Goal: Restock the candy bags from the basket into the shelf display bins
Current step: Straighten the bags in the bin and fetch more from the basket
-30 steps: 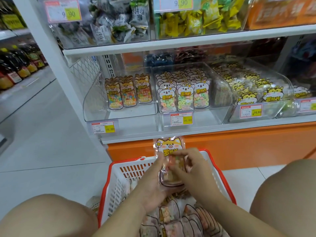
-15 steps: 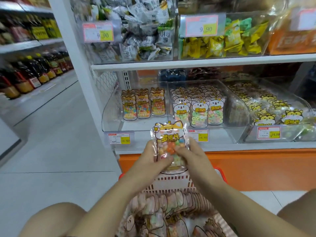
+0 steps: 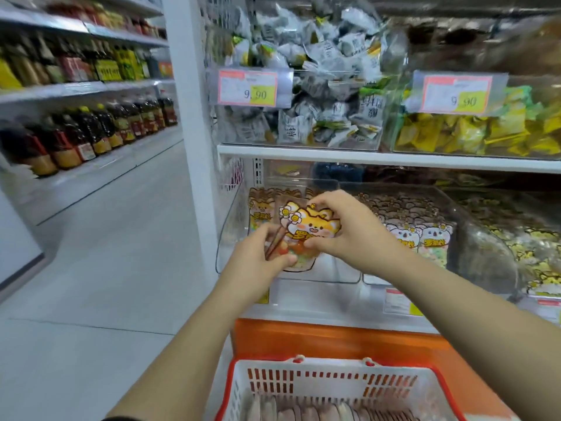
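The left hand and right hand pinch the candy bag upright. The leftmost bin lies directly behind it.

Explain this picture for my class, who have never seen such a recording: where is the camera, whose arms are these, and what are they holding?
There is no machine here. A person wears a camera on the head, so you look forward and down as that person does. The left hand and right hand together grip a candy bag with a cartoon animal on it, right at a clear bin on the lower shelf. Below stands a red and white basket with more bags inside.
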